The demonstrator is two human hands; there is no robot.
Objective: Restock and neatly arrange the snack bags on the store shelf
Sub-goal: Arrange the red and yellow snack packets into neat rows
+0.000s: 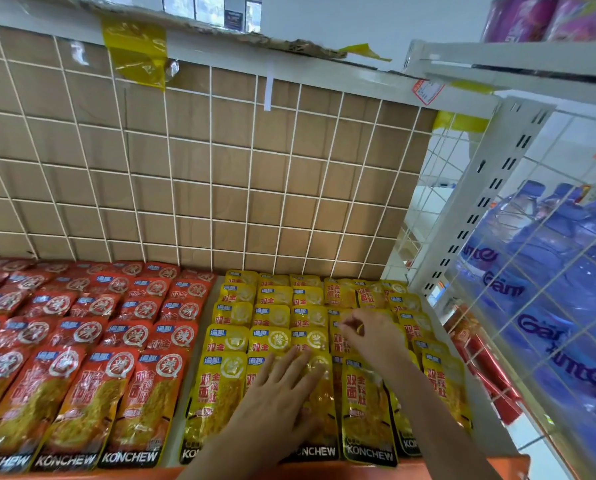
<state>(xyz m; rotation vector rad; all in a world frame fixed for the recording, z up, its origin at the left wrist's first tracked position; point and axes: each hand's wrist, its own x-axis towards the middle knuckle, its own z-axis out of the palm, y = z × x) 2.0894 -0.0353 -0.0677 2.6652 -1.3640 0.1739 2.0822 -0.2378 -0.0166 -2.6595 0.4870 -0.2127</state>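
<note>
The left hand (282, 393) lies flat with its fingers straight, pressing on the near yellow bags (220, 396). Just right of it and farther back, the right hand (369, 336) has curled fingers and seems to pinch the top edge of one yellow bag. Restocking looks nearly done: the shelf (469, 460) is filled from near edge to far. What seems left is straightening the uneven right-hand yellow columns. Yellow bags run about six columns by five or six overlapping rows, roughly thirty. The red bags (92, 393) on the left show four near columns, with more cut off.
</note>
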